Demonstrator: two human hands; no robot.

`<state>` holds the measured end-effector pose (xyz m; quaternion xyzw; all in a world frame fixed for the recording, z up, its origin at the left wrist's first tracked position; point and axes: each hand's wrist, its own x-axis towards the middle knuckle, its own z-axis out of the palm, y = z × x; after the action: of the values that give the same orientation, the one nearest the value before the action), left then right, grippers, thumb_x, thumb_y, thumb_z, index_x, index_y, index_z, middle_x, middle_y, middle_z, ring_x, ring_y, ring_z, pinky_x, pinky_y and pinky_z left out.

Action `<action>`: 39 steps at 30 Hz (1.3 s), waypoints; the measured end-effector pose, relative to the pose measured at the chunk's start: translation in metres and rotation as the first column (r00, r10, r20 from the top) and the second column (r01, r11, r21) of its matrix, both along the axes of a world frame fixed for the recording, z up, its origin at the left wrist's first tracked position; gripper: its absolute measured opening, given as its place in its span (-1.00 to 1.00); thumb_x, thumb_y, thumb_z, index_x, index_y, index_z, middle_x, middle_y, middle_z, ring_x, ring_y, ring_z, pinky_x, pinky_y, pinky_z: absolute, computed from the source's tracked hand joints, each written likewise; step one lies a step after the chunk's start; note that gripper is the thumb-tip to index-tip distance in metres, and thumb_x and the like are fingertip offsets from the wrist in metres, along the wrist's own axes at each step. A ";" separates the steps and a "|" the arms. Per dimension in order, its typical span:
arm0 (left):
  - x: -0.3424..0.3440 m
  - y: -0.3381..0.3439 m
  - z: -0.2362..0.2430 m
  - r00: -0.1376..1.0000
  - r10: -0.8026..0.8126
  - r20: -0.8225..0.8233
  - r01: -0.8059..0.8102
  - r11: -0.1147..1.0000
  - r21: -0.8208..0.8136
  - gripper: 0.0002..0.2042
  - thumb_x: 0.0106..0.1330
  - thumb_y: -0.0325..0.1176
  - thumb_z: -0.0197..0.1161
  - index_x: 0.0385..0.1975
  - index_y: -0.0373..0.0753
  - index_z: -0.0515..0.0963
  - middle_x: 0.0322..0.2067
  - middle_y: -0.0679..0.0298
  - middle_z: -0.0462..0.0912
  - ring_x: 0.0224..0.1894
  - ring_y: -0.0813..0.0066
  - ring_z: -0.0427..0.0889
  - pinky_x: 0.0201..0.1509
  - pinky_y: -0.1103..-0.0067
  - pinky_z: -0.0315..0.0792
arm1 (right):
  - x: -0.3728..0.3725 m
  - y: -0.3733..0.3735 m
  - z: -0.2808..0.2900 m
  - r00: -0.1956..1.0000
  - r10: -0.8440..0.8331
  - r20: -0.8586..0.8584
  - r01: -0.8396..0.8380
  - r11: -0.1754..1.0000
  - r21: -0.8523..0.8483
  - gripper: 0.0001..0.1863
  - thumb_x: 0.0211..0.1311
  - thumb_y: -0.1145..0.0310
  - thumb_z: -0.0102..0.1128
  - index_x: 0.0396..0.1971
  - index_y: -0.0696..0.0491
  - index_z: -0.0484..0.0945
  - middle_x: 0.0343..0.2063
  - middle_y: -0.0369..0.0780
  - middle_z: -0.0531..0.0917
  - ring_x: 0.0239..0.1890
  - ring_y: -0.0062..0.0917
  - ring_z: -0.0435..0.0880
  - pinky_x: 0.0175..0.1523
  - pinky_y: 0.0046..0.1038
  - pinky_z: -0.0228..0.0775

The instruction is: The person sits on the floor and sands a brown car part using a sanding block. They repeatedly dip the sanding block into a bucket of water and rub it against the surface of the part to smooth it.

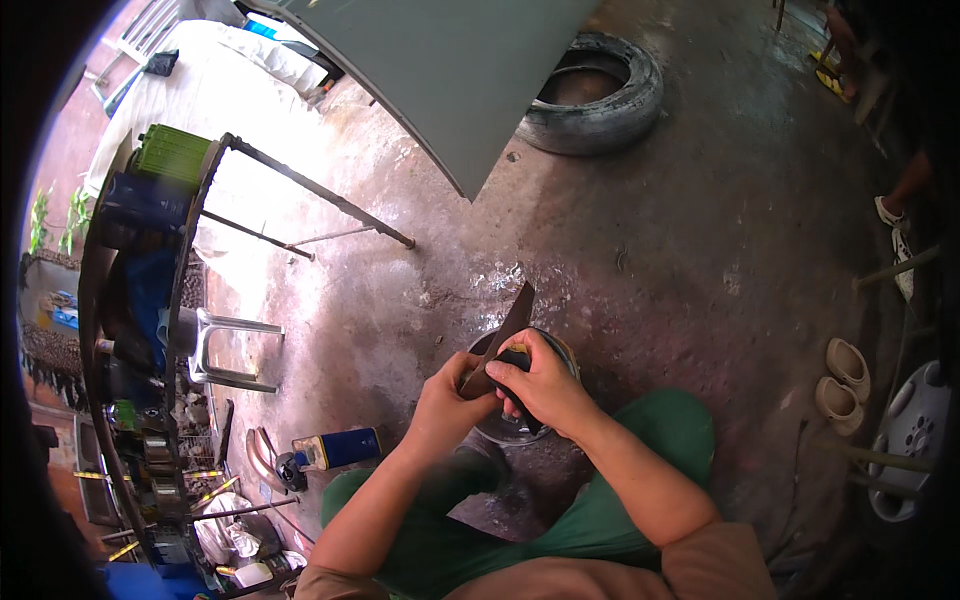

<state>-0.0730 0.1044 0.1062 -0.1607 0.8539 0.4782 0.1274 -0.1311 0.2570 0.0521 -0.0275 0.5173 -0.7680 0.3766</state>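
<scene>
In front of my knees, both hands work close together over a round bucket (512, 432). My left hand (450, 392) is closed, its thumb and fingers pinching the lower end of a dark brown strip (516, 316). The strip looks like sandpaper and points up and away from me. My right hand (545, 382) wraps around a smooth black piece (514, 362), roughly palm-sized, whose exact kind I cannot make out. The right thumb presses on it beside the strip. My hands hide much of the bucket's opening.
A grey panel (450, 80) juts in from the top, beside a tyre (590, 125). At left stand a metal-framed rack (190, 290) and a stool (232, 352); a blue can (345, 448) lies nearby. Clogs (840, 385) and a wheel cover (912, 440) are at right.
</scene>
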 end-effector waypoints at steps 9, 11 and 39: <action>0.004 -0.005 -0.010 0.931 -0.062 -0.359 0.036 0.996 -0.080 -0.66 0.07 -0.56 0.34 -0.09 -0.37 0.60 -0.05 -0.02 0.64 0.01 -0.01 0.65 0.04 0.34 0.54 | -0.003 -0.019 -0.026 0.796 -0.177 -0.578 0.350 0.915 0.201 -0.75 0.39 0.32 0.27 -0.14 0.09 0.40 -0.36 -0.32 0.58 -0.42 -0.76 0.54 -0.44 -0.62 0.45; 0.002 -0.014 -0.005 0.932 -0.084 -0.354 0.041 0.991 -0.128 -0.68 0.06 -0.58 0.33 -0.13 -0.37 0.58 -0.09 -0.02 0.63 -0.01 -0.02 0.64 0.03 0.33 0.53 | -0.009 -0.025 -0.002 0.927 -0.203 -0.316 0.244 0.965 0.096 -0.74 0.39 0.31 0.28 -0.14 0.09 0.41 -0.38 -0.33 0.57 -0.44 -0.76 0.54 -0.45 -0.62 0.42; -0.018 -0.026 0.008 0.926 -0.098 -0.364 0.038 0.985 -0.168 -0.59 0.08 -0.63 0.31 0.01 -0.31 0.60 -0.19 0.00 0.66 -0.17 0.12 0.72 -0.15 0.38 0.59 | 0.013 -0.045 0.035 0.913 -0.343 -0.221 0.355 0.935 0.012 -0.76 0.41 0.32 0.24 -0.14 0.15 0.42 -0.32 -0.25 0.56 -0.44 -0.68 0.51 -0.35 -0.57 0.42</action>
<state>-0.0909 0.0782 0.1143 -0.0472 0.9028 0.4262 -0.0329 -0.1180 0.2123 0.0870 -0.0081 0.5715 -0.8016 0.1757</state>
